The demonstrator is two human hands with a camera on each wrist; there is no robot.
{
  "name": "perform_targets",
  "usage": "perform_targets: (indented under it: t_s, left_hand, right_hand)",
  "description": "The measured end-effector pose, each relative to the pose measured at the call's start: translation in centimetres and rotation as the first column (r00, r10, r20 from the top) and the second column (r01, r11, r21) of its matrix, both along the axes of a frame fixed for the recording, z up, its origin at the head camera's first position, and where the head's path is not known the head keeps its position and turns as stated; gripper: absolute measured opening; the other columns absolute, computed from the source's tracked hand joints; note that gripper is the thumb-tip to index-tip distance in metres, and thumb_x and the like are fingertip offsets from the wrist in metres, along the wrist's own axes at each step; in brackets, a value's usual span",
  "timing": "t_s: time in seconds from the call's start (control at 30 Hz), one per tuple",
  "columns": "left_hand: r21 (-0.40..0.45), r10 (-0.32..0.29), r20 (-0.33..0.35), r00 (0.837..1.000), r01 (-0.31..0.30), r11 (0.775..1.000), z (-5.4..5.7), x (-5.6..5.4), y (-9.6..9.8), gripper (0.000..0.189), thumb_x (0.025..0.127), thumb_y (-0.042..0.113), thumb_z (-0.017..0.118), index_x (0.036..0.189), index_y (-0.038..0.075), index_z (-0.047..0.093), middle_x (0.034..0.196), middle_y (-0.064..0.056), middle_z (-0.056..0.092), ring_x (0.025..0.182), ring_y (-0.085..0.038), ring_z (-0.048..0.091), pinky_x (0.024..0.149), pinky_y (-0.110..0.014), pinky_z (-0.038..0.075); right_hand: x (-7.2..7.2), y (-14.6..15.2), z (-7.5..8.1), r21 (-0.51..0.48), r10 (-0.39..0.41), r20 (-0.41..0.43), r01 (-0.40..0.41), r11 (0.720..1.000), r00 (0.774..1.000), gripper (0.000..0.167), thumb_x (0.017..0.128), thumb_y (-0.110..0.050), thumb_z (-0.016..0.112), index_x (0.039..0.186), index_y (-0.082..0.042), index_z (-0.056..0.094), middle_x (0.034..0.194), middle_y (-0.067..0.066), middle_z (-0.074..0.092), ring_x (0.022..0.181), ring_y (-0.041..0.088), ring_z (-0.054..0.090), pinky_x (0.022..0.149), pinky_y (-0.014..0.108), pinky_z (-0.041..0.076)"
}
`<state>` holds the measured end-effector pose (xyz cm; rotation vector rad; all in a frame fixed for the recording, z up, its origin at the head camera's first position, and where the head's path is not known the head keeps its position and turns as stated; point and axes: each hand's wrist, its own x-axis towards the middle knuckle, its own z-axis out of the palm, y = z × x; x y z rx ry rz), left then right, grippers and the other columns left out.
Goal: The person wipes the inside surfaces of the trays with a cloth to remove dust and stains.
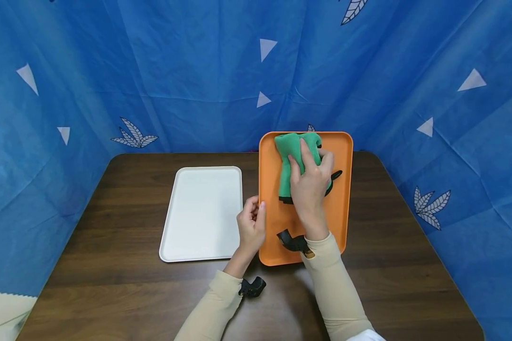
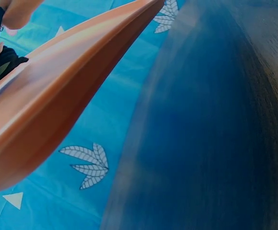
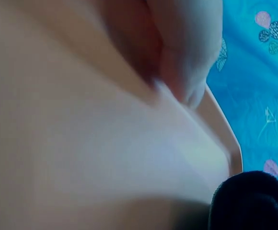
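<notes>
An orange tray (image 1: 273, 222) is held up off the table and tilted, as its sloping side (image 2: 57, 96) in the left wrist view shows. My left hand (image 1: 252, 226) grips its left rim, thumb on the inner side. Over the upper part of the tray lies a bunched green cloth (image 1: 287, 142) with black trim and a black loop. My right hand (image 1: 311, 189) holds this cloth against the tray's face, fingers bent over it. The right wrist view is blurred and mostly filled by the tray face (image 3: 81, 143); the cloth cannot be made out there.
A white tray (image 1: 202, 213) lies flat on the dark wooden table (image 1: 123, 246), left of the orange one. Blue patterned curtain (image 1: 187, 61) hangs behind and along both sides. Each wrist carries a small black camera mount (image 1: 252, 287).
</notes>
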<state>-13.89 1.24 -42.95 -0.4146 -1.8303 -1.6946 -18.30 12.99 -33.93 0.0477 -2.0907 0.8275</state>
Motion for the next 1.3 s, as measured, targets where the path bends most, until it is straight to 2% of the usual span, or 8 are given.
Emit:
perform_targets:
  t_s: [0.13, 0.2, 0.43, 0.7, 1.0, 1.2, 1.3]
  left_hand:
    - [-0.007, 0.007, -0.016, 1.0, -0.007, 1.0, -1.6, -0.8, 0.2, 0.008, 0.089, -0.016, 0.052, 0.095, -0.015, 0.058, 0.06, -0.018, 0.051, 0.05, -0.014, 0.04, 0.046, -0.018, 0.033]
    - [-0.003, 0.004, -0.021, 1.0, -0.004, 1.0, -1.8, -0.9, 0.2, 0.009, 0.089, -0.016, 0.053, 0.095, -0.014, 0.058, 0.06, -0.018, 0.052, 0.05, -0.016, 0.041, 0.045, -0.018, 0.033]
    - [0.017, -0.001, -0.041, 0.999, 0.002, 1.0, -2.1, -1.0, 0.0, 0.01, 0.092, -0.011, 0.054, 0.098, -0.007, 0.061, 0.062, -0.014, 0.055, 0.05, -0.015, 0.043, 0.044, -0.018, 0.035]
    - [0.026, 0.0, -0.073, 0.997, 0.002, 1.0, -2.1, -1.0, -0.1, 0.01, 0.092, -0.009, 0.053, 0.097, -0.006, 0.061, 0.063, -0.014, 0.056, 0.05, -0.014, 0.043, 0.044, -0.018, 0.036]
    - [0.032, -0.001, -0.059, 0.998, 0.003, 0.999, -1.9, -0.8, 0.1, 0.009, 0.092, -0.011, 0.053, 0.096, -0.008, 0.061, 0.061, -0.013, 0.053, 0.05, -0.011, 0.041, 0.044, -0.017, 0.033]
    - [0.031, 0.013, -0.051, 0.999, -0.011, 0.999, 0.3, 0.2, 0.1, 0.008, 0.088, -0.018, 0.052, 0.092, -0.014, 0.058, 0.059, -0.017, 0.05, 0.05, -0.013, 0.039, 0.045, -0.017, 0.031]
    - [0.037, 0.015, -0.051, 0.999, -0.013, 0.999, 0.1, 0.1, 0.0, 0.007, 0.088, -0.018, 0.052, 0.091, -0.015, 0.058, 0.058, -0.017, 0.049, 0.051, -0.011, 0.038, 0.045, -0.017, 0.03]
  right_hand:
    - [0.2, -0.9, 0.1, 0.038, 0.014, -0.022, -0.013, 0.999, 1.0, 0.04, 0.092, -0.022, 0.068, 0.129, -0.007, 0.064, 0.112, 0.029, 0.05, 0.104, 0.04, 0.048, 0.081, 0.05, 0.05]
    - [0.3, -1.3, 0.0, 0.062, 0.021, -0.038, -0.019, 0.998, 0.999, 0.039, 0.091, -0.021, 0.069, 0.128, -0.007, 0.065, 0.111, 0.029, 0.051, 0.103, 0.04, 0.048, 0.08, 0.05, 0.05]
    - [0.7, -2.5, -0.2, 0.129, 0.049, -0.075, -0.039, 0.991, 0.996, 0.038, 0.09, -0.02, 0.071, 0.126, -0.008, 0.066, 0.109, 0.029, 0.052, 0.099, 0.039, 0.049, 0.079, 0.048, 0.047]
    - [0.6, -2.4, -0.1, 0.144, 0.043, -0.098, -0.029, 0.989, 0.994, 0.037, 0.09, -0.02, 0.071, 0.124, -0.009, 0.068, 0.107, 0.029, 0.053, 0.097, 0.039, 0.05, 0.078, 0.049, 0.047]
    - [0.7, -1.7, -0.2, 0.143, 0.04, -0.094, -0.026, 0.989, 0.995, 0.037, 0.09, -0.02, 0.071, 0.125, -0.009, 0.068, 0.107, 0.029, 0.053, 0.098, 0.039, 0.05, 0.082, 0.05, 0.047]
    - [0.7, -0.9, -0.1, 0.119, 0.016, -0.081, -0.007, 0.993, 0.997, 0.038, 0.09, -0.019, 0.071, 0.125, -0.008, 0.067, 0.107, 0.03, 0.052, 0.099, 0.04, 0.05, 0.083, 0.052, 0.047]
    - [0.8, -0.3, 0.0, 0.1, 0.001, -0.071, 0.007, 0.995, 0.997, 0.038, 0.089, -0.018, 0.072, 0.126, -0.008, 0.067, 0.108, 0.03, 0.052, 0.099, 0.04, 0.05, 0.084, 0.053, 0.047]
